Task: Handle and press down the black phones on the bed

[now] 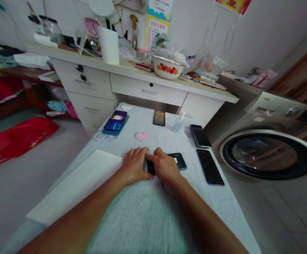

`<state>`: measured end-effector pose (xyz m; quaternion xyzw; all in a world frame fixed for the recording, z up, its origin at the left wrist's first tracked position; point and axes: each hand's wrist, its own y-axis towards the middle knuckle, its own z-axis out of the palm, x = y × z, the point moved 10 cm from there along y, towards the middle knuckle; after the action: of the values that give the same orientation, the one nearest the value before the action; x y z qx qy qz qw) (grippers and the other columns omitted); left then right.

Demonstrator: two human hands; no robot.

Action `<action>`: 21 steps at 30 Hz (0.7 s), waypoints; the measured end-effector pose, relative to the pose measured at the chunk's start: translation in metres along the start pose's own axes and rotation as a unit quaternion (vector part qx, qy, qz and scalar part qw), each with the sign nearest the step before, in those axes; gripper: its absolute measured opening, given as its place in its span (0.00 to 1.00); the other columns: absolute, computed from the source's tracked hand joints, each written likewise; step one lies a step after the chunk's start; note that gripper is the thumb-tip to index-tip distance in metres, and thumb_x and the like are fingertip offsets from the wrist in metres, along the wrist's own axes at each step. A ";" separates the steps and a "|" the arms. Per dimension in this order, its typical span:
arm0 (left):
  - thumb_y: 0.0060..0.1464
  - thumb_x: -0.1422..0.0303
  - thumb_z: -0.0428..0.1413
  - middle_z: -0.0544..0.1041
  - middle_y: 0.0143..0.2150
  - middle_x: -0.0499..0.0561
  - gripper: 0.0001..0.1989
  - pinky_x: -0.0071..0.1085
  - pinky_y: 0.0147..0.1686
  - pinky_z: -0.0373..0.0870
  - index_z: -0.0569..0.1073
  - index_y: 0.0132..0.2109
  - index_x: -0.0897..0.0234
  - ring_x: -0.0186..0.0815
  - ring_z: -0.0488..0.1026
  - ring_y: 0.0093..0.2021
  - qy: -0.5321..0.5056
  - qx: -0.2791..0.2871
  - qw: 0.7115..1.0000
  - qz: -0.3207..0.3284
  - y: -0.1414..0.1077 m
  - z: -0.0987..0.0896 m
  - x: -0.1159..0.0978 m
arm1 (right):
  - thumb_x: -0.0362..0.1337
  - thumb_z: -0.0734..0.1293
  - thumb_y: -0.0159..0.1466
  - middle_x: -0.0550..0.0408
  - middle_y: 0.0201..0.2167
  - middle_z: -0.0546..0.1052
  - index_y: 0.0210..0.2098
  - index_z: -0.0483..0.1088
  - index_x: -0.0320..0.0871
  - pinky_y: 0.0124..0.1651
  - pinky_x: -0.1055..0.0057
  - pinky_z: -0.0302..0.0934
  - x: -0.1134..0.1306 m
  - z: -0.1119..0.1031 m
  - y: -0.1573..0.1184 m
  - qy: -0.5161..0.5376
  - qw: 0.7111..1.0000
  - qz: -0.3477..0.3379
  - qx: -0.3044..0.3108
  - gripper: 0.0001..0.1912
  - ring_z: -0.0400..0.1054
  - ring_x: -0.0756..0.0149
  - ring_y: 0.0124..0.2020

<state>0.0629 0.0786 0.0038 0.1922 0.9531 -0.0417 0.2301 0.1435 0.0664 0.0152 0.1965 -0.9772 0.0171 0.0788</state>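
A dark phone (181, 162) lies back up on the cloth-covered table, with a small white patch on it. My left hand (135, 165) is at its left end, fingers apart and thumb stretched along the near side. My right hand (164, 164) rests over the phone's left part with its fingers bent and the index finger on the camera end; what its fingertips may hold is hidden. Behind the hands is a pink heart (142, 136). To the right lie a black phone with a purple edge (210, 167) and a stack of dark phones (200, 135).
A pale board (76, 187) lies at the table's left. Farther back are blue phones (115, 121), a brown phone (159, 118) and a clear spray bottle (178, 122). A white desk (149, 90) stands beyond, with a washing machine (264, 106) at the right.
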 end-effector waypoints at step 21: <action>0.31 0.52 0.65 0.64 0.56 0.58 0.49 0.42 0.55 0.58 0.57 0.61 0.61 0.52 0.61 0.56 0.013 -0.008 1.000 -0.013 0.000 0.002 0.006 | 0.38 0.58 0.68 0.55 0.43 0.67 0.47 0.72 0.53 0.35 0.73 0.54 0.008 -0.002 -0.003 0.009 1.000 -0.026 0.003 0.13 0.64 0.66 0.39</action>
<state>0.0589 0.0803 -0.0004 0.1786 0.9587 -0.0342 0.2188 0.1377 0.0609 0.0182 0.2222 -0.9709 0.0196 0.0874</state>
